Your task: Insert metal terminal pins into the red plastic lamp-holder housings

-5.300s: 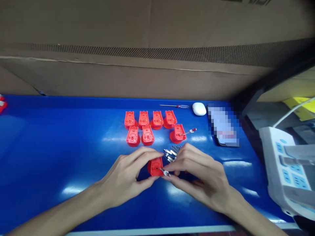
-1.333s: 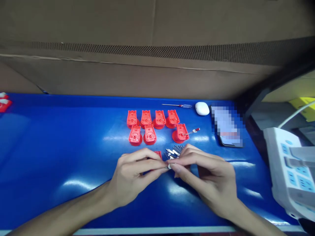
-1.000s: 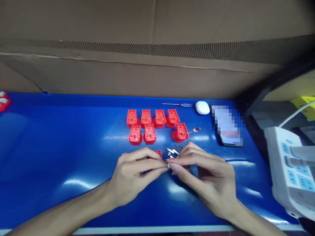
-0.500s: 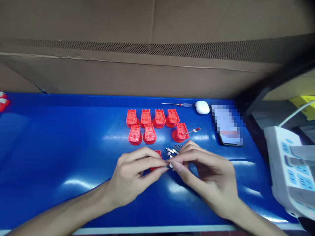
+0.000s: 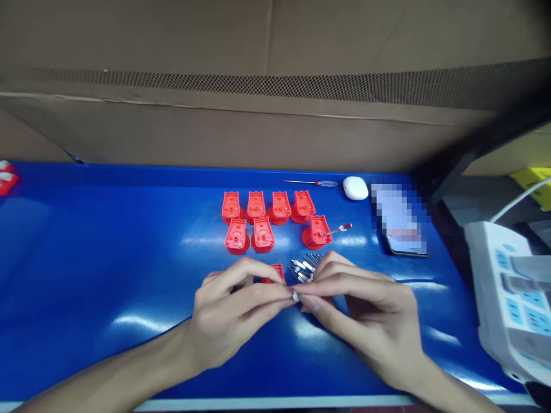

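Fingertips of my left hand [image 5: 241,312] and my right hand [image 5: 365,315] meet in a pinch around a small white part [image 5: 295,296], mostly hidden by the fingers. Both hands are closed on it, above the blue table. Just behind my left fingers lies a red plastic housing [image 5: 275,273], partly covered. Beyond the right fingertips is a small pile of metal pins with white pieces [image 5: 303,268]. Farther back, another red housing [image 5: 317,230] has a thin metal rod with a red and white end [image 5: 341,228] sticking out to the right.
Several red housings [image 5: 255,205] stand in two rows at the back. Behind them lie a screwdriver [image 5: 310,183], a white rounded case [image 5: 355,188] and a phone [image 5: 404,244]. A white device with blue markings [image 5: 495,298] is at the right edge. Cardboard [image 5: 215,137] walls the back.
My hands have shifted slightly down, still pinched together, and the white part has turned a little between the fingertips. More of the red housing behind my left fingers shows.
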`<state>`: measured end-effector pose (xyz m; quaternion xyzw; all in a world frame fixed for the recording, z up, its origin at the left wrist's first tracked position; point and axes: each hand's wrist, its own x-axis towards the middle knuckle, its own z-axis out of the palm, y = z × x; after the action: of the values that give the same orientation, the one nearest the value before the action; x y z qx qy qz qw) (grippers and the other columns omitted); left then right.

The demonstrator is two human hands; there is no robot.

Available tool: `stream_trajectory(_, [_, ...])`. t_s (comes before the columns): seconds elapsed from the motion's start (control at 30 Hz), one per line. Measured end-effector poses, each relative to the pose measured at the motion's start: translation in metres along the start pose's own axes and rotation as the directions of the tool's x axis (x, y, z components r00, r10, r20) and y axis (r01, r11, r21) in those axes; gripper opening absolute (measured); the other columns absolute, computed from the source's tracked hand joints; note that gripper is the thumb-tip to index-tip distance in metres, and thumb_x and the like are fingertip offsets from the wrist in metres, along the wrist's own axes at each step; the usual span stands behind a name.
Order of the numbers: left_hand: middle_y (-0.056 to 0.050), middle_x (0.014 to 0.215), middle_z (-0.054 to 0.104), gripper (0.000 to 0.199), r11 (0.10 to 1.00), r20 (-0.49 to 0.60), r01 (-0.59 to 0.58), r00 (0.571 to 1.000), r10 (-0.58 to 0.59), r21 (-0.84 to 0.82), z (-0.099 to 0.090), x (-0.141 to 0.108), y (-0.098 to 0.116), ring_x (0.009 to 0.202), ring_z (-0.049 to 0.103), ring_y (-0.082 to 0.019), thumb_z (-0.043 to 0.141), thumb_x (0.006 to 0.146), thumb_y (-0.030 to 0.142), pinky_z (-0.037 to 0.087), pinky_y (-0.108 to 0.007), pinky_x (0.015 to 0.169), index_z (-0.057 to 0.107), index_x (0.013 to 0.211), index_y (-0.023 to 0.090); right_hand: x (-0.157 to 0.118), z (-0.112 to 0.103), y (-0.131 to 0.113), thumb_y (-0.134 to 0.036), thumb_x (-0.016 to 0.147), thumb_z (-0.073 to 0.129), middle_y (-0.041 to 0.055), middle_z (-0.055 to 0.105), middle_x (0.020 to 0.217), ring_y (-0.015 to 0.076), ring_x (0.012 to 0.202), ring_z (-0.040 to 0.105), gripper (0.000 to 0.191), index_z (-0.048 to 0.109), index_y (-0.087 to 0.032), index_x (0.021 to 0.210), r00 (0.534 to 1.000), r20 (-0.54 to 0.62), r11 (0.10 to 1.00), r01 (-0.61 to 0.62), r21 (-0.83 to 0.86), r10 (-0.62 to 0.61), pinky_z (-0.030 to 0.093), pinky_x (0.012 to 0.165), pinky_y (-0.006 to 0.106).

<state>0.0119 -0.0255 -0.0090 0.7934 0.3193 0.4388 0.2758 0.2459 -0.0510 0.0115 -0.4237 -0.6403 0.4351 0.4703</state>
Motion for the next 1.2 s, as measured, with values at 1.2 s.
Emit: stream_trajectory(1.2, [-0.005,0.114,0.078,0.029,0.988,0.065,0.134,0.989,-0.130,-0.075,0.001,0.001,-0.002,0.070,0.064,-0.008,0.086,0.095,0.017,0.057,-0.021,0.066,0.081,0.123,0.022,0.003,-0.017,0.008,-0.009,0.098,0.083,0.0037,0.081,0.102,0.0194,0.090,0.071,0.029,0.082,-0.023,0.123,0.972,0.118,0.959,0.223,-0.176,-0.204,0.057,0.082,0.037])
